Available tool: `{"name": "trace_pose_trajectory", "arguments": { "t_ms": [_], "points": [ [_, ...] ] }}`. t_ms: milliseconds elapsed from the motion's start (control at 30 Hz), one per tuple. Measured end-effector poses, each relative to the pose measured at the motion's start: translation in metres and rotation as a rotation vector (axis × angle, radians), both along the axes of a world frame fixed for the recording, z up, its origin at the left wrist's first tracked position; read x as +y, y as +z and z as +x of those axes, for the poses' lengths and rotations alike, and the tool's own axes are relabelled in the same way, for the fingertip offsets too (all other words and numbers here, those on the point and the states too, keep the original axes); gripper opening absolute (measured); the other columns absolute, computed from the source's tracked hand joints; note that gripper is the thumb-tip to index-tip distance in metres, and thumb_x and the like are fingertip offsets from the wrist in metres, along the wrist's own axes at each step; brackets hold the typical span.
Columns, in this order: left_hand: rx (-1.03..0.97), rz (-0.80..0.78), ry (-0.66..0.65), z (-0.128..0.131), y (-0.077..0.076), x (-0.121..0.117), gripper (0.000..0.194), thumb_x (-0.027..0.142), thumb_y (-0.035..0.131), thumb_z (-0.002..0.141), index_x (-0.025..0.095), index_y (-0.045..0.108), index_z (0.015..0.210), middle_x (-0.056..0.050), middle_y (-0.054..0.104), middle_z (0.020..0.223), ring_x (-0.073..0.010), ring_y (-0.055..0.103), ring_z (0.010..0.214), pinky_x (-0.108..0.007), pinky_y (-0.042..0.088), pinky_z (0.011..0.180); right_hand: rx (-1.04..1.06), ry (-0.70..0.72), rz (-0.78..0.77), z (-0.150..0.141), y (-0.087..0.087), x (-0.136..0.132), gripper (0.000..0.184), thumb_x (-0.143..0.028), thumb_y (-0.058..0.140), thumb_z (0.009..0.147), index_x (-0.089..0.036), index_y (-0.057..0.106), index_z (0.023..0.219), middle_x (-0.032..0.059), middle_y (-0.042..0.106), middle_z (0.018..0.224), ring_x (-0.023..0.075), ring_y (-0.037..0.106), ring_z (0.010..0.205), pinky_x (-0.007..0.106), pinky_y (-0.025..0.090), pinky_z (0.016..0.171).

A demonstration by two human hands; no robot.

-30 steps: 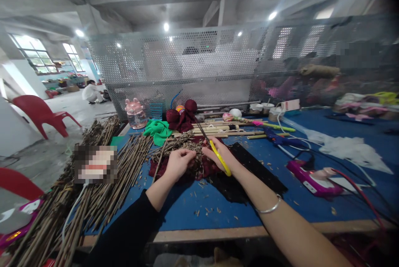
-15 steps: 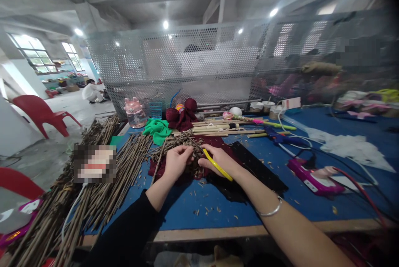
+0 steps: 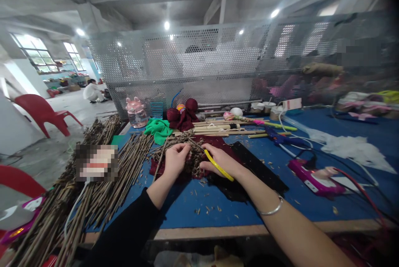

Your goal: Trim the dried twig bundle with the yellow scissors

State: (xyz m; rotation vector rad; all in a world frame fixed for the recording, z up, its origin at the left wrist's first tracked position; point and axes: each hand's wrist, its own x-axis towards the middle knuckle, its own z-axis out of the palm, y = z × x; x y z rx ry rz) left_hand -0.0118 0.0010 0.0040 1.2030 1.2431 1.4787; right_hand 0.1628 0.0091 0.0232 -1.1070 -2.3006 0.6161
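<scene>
My left hand [image 3: 177, 160] has its thumb and fingers pinched together at a heap of dried plant stems [image 3: 197, 168]; what lies between the fingertips is too hidden to name. My right hand [image 3: 218, 160] is closed around a yellow-handled tool [image 3: 219, 166], its narrow dark tip pointing up and left over the heap, close to the left fingertips. The tool's kind is not clear. Beneath the heap lies a dark red cloth [image 3: 215, 140], and right of it a black cloth [image 3: 258, 169]. One thin stick [image 3: 160, 162] runs beside my left hand.
Long dried stalks [image 3: 124, 171] are piled along the left edge of the blue table [image 3: 181, 209]. Behind my hands lie a green cloth [image 3: 159, 130], dark red yarn balls [image 3: 191, 104] and bamboo sticks [image 3: 215, 127]. A purple power strip [image 3: 307, 180] with cables sits right. A person [image 3: 93, 91] crouches far left.
My view has shifted very slightly. Both hands stay nearly in place over the heap, with only small finger movement, and the yellow-handled tool remains in my right hand.
</scene>
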Motion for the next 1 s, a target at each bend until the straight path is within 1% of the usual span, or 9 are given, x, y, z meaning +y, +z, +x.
{"name": "trace_pose_trajectory", "arguments": {
  "t_ms": [167,267,400,533,667,800,900,1000],
  "points": [
    [0.112,0.019,-0.023,0.003,0.007,-0.007,0.025,0.037,0.061,0.068,0.012,0.064,0.068,0.002,0.054,0.048,-0.0069,0.045,0.042,-0.018,0.034,0.042,-0.032,-0.041,-0.023,-0.002,-0.003,0.0,0.054,-0.052,0.061,0.069,-0.017,0.053,0.108,0.0017,0.059,0.071,0.0131,0.048,0.058,0.023,0.034,0.054],
    [0.125,0.018,-0.013,0.003,0.008,-0.008,0.026,0.037,0.062,0.068,0.012,0.065,0.068,0.002,0.054,0.047,-0.0073,0.045,0.041,-0.018,0.034,0.042,-0.018,-0.049,-0.013,-0.002,-0.003,0.0,0.053,-0.054,0.06,0.069,-0.015,0.057,0.104,0.0015,0.059,0.068,0.0131,0.047,0.057,0.023,0.034,0.054],
    [0.096,0.02,-0.016,0.001,0.004,-0.004,0.028,0.039,0.061,0.068,0.012,0.066,0.072,0.002,0.056,0.049,-0.0073,0.045,0.042,-0.019,0.034,0.042,-0.02,-0.047,0.005,-0.001,0.001,-0.001,0.049,-0.055,0.056,0.072,-0.013,0.058,0.098,0.0036,0.061,0.072,0.0149,0.051,0.063,0.024,0.037,0.059],
    [0.061,0.016,-0.001,-0.001,0.001,0.0,0.027,0.037,0.063,0.066,0.012,0.066,0.075,0.002,0.057,0.05,-0.008,0.047,0.043,-0.02,0.037,0.045,-0.061,-0.054,-0.009,0.001,0.002,-0.001,0.053,-0.055,0.056,0.071,-0.016,0.054,0.107,0.0048,0.062,0.078,0.0171,0.054,0.067,0.026,0.039,0.063],
    [0.103,0.018,0.027,-0.001,0.002,-0.001,0.027,0.035,0.064,0.065,0.012,0.068,0.077,0.0,0.059,0.052,-0.009,0.049,0.044,-0.02,0.039,0.046,-0.063,0.003,0.003,0.005,0.002,0.0,0.056,-0.056,0.058,0.069,-0.018,0.051,0.111,0.0078,0.061,0.092,0.0196,0.055,0.077,0.028,0.04,0.068],
    [0.136,0.036,0.058,-0.003,0.003,-0.001,0.027,0.035,0.062,0.067,0.012,0.068,0.079,0.0,0.06,0.053,-0.0096,0.05,0.046,-0.021,0.04,0.048,-0.064,0.072,0.005,0.009,0.004,0.001,0.058,-0.056,0.056,0.071,-0.014,0.049,0.112,0.0098,0.06,0.094,0.0203,0.054,0.079,0.029,0.041,0.071],
    [0.19,0.054,0.084,-0.004,0.002,-0.001,0.03,0.039,0.059,0.07,0.012,0.068,0.078,-0.001,0.06,0.054,-0.0102,0.051,0.047,-0.021,0.04,0.049,-0.084,0.07,-0.004,0.009,0.004,0.001,0.059,-0.056,0.054,0.073,-0.013,0.048,0.114,0.0098,0.061,0.093,0.0198,0.054,0.078,0.029,0.041,0.07],
    [0.27,0.084,0.078,-0.004,0.001,-0.002,0.028,0.039,0.056,0.072,0.013,0.068,0.078,-0.001,0.061,0.056,-0.0109,0.051,0.049,-0.021,0.039,0.05,-0.086,0.042,0.017,0.007,0.002,0.0,0.059,-0.055,0.056,0.072,-0.013,0.049,0.112,0.01,0.06,0.094,0.0198,0.054,0.078,0.029,0.041,0.07]
  ]
}}
